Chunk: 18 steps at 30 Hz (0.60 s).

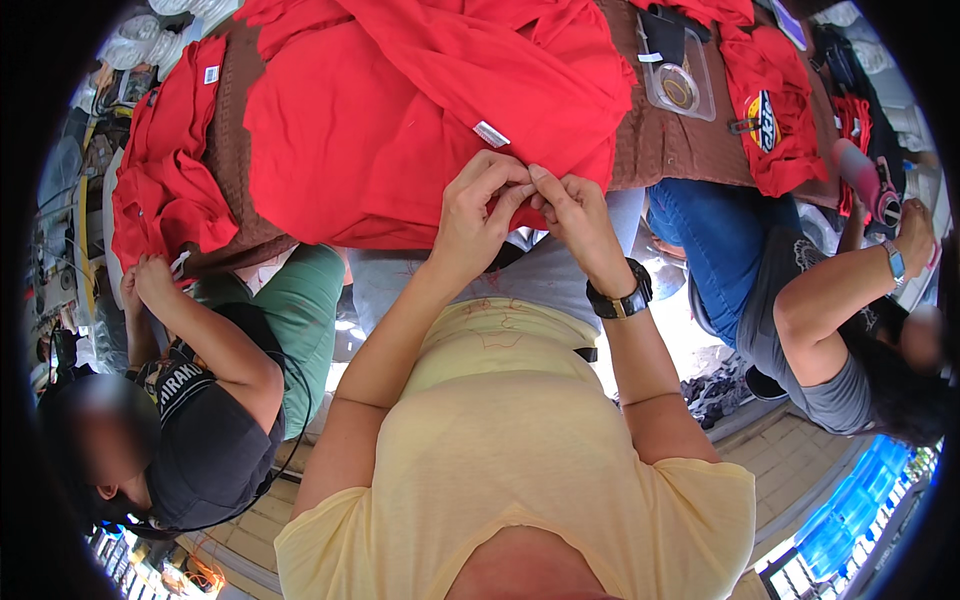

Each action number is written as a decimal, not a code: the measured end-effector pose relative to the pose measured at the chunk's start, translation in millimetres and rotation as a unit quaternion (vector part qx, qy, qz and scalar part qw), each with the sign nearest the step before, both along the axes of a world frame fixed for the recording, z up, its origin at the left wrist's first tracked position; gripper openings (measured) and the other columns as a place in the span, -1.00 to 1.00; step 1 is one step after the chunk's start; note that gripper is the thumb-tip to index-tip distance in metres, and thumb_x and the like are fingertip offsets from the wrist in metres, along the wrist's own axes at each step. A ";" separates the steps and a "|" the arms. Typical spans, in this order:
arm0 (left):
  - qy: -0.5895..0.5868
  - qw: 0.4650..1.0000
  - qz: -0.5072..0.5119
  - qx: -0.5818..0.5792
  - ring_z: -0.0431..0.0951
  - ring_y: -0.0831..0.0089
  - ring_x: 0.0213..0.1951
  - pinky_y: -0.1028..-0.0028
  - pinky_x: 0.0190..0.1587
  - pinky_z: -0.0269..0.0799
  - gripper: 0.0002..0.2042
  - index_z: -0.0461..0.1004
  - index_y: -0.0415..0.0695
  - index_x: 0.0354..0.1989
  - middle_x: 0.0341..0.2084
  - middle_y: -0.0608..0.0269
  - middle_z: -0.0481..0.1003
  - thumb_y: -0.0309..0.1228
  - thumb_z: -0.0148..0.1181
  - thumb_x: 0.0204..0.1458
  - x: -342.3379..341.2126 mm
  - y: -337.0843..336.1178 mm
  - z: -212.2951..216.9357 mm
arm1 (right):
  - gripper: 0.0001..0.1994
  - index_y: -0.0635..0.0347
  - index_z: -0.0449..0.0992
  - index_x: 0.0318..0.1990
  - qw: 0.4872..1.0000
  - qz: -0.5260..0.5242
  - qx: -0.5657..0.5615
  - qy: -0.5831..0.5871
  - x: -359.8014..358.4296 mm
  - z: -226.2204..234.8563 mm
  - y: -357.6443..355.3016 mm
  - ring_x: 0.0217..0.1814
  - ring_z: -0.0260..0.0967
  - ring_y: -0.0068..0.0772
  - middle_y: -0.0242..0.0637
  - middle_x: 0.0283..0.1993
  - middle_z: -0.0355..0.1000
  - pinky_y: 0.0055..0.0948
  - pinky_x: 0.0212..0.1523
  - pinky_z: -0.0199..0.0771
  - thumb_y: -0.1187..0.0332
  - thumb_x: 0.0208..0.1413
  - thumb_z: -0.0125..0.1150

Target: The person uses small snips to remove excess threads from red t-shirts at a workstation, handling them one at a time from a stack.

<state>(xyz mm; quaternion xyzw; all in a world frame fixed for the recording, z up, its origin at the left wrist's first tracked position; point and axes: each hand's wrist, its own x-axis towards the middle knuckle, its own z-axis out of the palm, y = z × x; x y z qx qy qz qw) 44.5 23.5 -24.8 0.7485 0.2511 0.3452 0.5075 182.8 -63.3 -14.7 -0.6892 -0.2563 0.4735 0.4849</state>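
Observation:
A large red garment (350, 120) lies bunched over the table in front of me, with a small white label (490, 133) on it. My left hand (472, 205) and my right hand (580, 215) meet at its near edge, by the label. Both are closed, thumbs and fingertips pinched close together. Whatever is between the fingertips is too small to make out. A dark watch (622, 290) sits on my right wrist. Loose red threads (495, 310) lie on my light yellow shirt.
Brown cloth (655, 150) covers the table. At the back right, a clear plastic box (708, 100) holds a yellowish ring and dark cloth. Left, a co-worker's hands (150, 283) grip another red garment (170, 190). Right, a co-worker sits near a pink bottle (858, 172) and a red garment (780, 165).

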 end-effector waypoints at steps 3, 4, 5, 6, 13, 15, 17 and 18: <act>0.000 1.000 0.005 0.009 0.59 0.46 -0.23 0.46 -0.17 0.57 -0.94 0.53 -0.33 -0.25 -0.28 0.18 0.49 -0.69 0.22 0.14 0.0 0.1 0.8 | -0.47 0.30 0.52 -0.54 1.000 0.005 0.007 0.010 2.2 -6.1 0.8 -0.55 0.16 -0.66 -0.47 -0.63 0.30 -0.49 -0.55 0.09 -0.01 0.30 0.18; 0.000 1.000 0.007 0.012 0.59 0.47 -0.21 0.46 -0.15 0.57 -0.95 0.53 -0.33 -0.25 -0.27 0.18 0.50 -0.68 0.22 0.14 0.0 -0.1 1.3 | -0.47 0.29 0.51 -0.55 0.999 0.011 0.011 0.030 3.1 -6.2 0.1 -0.56 0.14 -0.67 -0.49 -0.64 0.28 -0.48 -0.55 0.08 -0.02 0.30 0.18; -0.018 0.999 0.011 -0.026 0.59 0.48 -0.19 0.46 -0.12 0.56 -0.96 0.53 -0.33 -0.24 -0.26 0.18 0.50 -0.67 0.21 0.16 0.3 -1.0 -0.4 | -0.47 0.28 0.49 -0.55 0.998 0.018 0.014 0.051 4.2 -6.2 -0.8 -0.56 0.12 -0.67 -0.51 -0.65 0.25 -0.48 -0.55 0.06 -0.03 0.30 0.18; -0.036 0.997 0.014 -0.064 0.58 0.48 -0.18 0.47 -0.09 0.56 -0.96 0.52 -0.33 -0.22 -0.24 0.18 0.51 -0.65 0.20 0.18 0.9 -2.5 -4.1 | -0.46 0.27 0.48 -0.56 0.997 0.025 0.018 0.071 4.7 -6.0 -1.4 -0.57 0.09 -0.68 -0.52 -0.66 0.23 -0.47 -0.56 0.05 -0.04 0.29 0.18; -0.079 0.970 0.015 -0.230 0.58 0.50 -0.14 0.49 0.00 0.55 -0.93 0.44 -0.30 -0.15 -0.18 0.15 0.53 -0.54 0.12 0.31 -2.0 -0.7 -10.2 | -0.62 0.21 0.47 -0.52 0.981 -0.096 0.090 -0.143 -0.6 2.1 0.8 -0.55 0.07 -0.71 -0.56 -0.63 0.22 -0.50 -0.55 0.03 0.15 0.23 0.35; -0.099 0.959 0.027 -0.265 0.58 0.49 -0.15 0.49 0.00 0.55 -0.93 0.44 -0.29 -0.16 -0.18 0.14 0.54 -0.53 0.11 0.31 -2.3 -0.5 -9.9 | -0.66 0.21 0.47 -0.50 0.979 -0.133 0.131 -0.080 -4.4 -4.3 4.7 -0.53 0.09 -0.71 -0.55 -0.60 0.25 -0.51 -0.52 0.07 0.20 0.22 0.38; -0.111 0.951 0.033 -0.287 0.59 0.49 -0.15 0.50 -0.01 0.55 -0.93 0.45 -0.29 -0.16 -0.17 0.13 0.54 -0.53 0.11 0.32 -5.0 0.9 -9.8 | -0.68 0.22 0.48 -0.46 0.986 -0.113 0.119 -0.011 -0.7 -0.9 3.4 -0.51 0.12 -0.69 -0.53 -0.57 0.27 -0.50 -0.49 0.11 0.21 0.24 0.36; -0.113 0.949 0.031 -0.293 0.59 0.49 -0.15 0.50 -0.01 0.55 -0.93 0.45 -0.28 -0.16 -0.16 0.13 0.54 -0.52 0.11 0.32 -6.9 1.8 -10.3 | -0.69 0.23 0.49 -0.44 0.988 -0.103 0.113 0.023 0.5 1.6 3.1 -0.50 0.13 -0.68 -0.53 -0.56 0.28 -0.50 -0.48 0.13 0.22 0.25 0.35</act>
